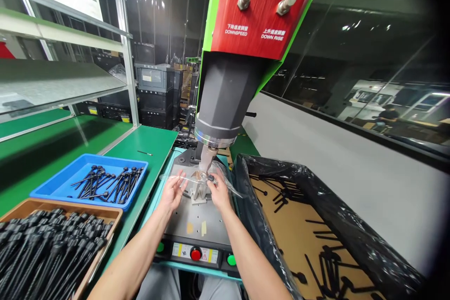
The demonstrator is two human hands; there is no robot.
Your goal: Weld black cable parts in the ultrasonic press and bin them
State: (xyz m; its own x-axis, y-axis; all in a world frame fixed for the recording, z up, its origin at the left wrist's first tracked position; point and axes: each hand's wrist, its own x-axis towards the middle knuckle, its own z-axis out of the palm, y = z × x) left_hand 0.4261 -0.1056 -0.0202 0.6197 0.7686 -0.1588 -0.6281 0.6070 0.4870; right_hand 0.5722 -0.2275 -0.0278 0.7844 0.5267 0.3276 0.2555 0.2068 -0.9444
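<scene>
My left hand (172, 191) is at the left of the metal fixture, its fingers curved and apart at the edge of a clear plastic film (228, 180). Whether it touches the film I cannot tell. On the other side, my right hand (218, 191) pinches the dark head of a black plastic part (211, 178) close to the fixture's top. The rest of that part is hard to make out. Just above both hands is the press's metal horn (208, 157). The fixture (198, 194) stands upright on a grey metal plate (191, 220).
Left, a blue tray (45, 190) and a brown tray (117, 215) hold black rod-like parts on a green table (154, 140). At right, a box lined with black plastic (316, 192) holds more. A red button (196, 253) sits between green buttons (231, 259) in front. The press body (228, 89) looms overhead.
</scene>
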